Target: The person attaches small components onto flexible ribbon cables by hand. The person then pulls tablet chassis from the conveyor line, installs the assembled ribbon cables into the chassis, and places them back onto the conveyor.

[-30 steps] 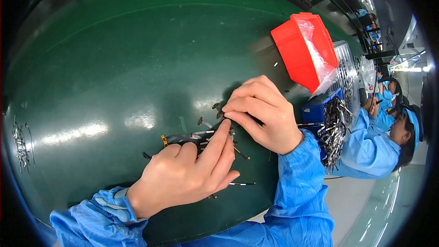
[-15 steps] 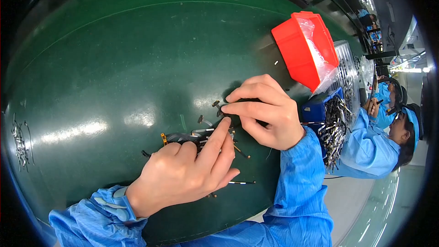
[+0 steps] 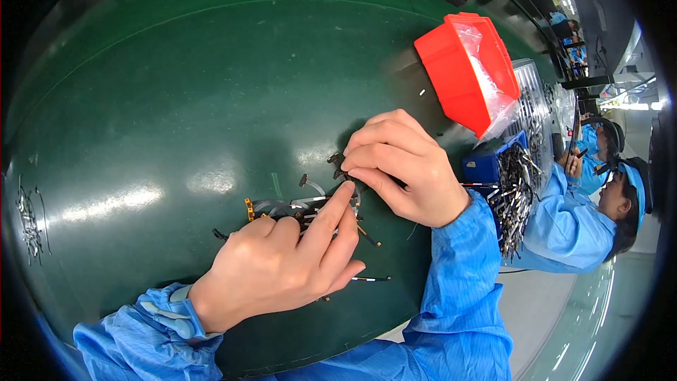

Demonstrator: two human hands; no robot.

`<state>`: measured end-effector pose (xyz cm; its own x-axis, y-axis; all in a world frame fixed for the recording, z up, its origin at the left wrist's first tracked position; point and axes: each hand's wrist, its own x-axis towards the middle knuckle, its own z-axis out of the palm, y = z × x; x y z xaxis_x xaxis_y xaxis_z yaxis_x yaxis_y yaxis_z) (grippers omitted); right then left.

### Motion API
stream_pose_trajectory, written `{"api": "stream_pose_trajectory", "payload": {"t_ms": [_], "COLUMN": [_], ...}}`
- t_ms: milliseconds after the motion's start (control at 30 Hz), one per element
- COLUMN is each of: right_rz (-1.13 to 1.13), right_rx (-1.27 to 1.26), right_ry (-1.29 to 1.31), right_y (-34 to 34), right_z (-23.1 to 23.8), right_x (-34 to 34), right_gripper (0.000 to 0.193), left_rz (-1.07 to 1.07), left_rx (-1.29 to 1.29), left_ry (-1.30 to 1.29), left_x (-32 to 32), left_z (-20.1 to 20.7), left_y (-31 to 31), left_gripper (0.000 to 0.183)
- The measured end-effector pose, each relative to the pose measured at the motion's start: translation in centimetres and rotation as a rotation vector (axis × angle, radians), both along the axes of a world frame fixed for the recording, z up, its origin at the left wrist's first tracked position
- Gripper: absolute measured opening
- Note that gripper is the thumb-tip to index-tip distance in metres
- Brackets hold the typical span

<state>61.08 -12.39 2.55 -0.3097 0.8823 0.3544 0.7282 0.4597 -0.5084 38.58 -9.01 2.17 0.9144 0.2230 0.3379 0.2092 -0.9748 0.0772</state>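
My right hand (image 3: 400, 162) is closed in a pinch, thumb against fingertips, on the dark connector end of a small flex cable (image 3: 336, 160). Most of that piece is hidden by the fingers. My left hand (image 3: 282, 261) lies palm down over a loose pile of flex cables (image 3: 268, 206), some fingers stretched and others bent. One of its fingertips touches down close to the right hand's pinch. A grey strip with a dark connector (image 3: 305, 180) pokes out above the pile. Beneath the left palm, much of the pile is hidden.
The green mat (image 3: 176, 99) covers the table. At right stand a red bin (image 3: 451, 63) with clear plastic bags, a blue bin (image 3: 483, 167) full of flex cables, and a clear tray (image 3: 532, 92). Thin strips (image 3: 32, 222) lie far left. A co-worker (image 3: 571, 219) sits at right.
The right fingers have drawn closer together on the dark connector. My left hand stays over the pile, and the whole view has shifted slightly.
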Motion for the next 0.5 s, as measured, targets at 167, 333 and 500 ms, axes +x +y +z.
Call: {"api": "stream_pose_trajectory", "payload": {"t_ms": [167, 333, 500], "right_rz": [-0.016, -0.023, 0.003], "right_rx": [0.027, -0.01, -0.05], "right_ry": [-0.059, -0.13, -0.057], "right_y": [-0.1, -1.2, -0.9], "right_z": [-0.1, 0.8, 1.2], "right_x": [-0.4, -0.3, 0.1], "right_gripper": [0.015, 0.027, 0.03], "left_rz": [-0.002, -0.01, -0.006], "left_rx": [-0.013, -0.047, -0.028], "left_ry": [0.001, 0.0, -0.007], "left_x": [-0.1, -0.1, -0.1], "left_z": [0.0, 0.0, 0.0], "left_y": [0.1, 0.1, 0.0], "left_gripper": [0.044, 0.044, 0.043]}}
